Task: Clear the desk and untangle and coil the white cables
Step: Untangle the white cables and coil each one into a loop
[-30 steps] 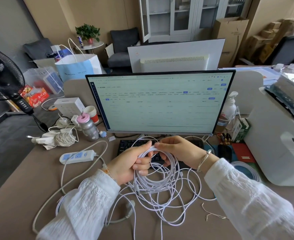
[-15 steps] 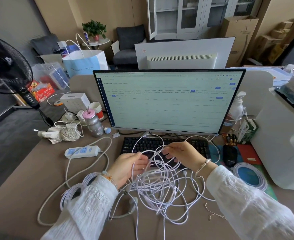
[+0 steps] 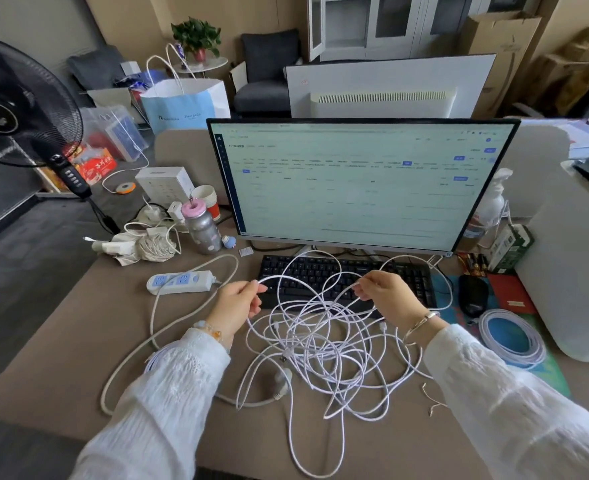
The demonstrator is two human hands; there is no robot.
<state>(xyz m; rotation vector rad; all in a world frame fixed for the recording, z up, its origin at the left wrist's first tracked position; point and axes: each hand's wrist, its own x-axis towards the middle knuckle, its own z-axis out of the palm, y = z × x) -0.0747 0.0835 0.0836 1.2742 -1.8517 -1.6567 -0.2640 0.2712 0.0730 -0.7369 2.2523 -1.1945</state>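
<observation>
Cables stretched between both hands over the counter

Head view: tangle of white cables lies loose on the brown counter, just in front of the black keyboard, some loops overlapping it. Left hand pinches one strand between thumb and fingertips, grip clamped on the cable. Right hand pinches the same strand at its other side, grip also clamped on the cable. Strand runs taut between the two hands above the keyboard; the rest hangs down into the pile. Both arms in white sleeves, bracelet on each wrist.

Monitor stands behind the keyboard, screen lit. White power strip lies left of the keyboard, its thick cord looping round toward the near edge. Grey bottle with pink lid left of the monitor. Black mouse right of the keyboard. Coiled white cable lies near the right edge, well apart from the tangle. Black fan at far left.
</observation>
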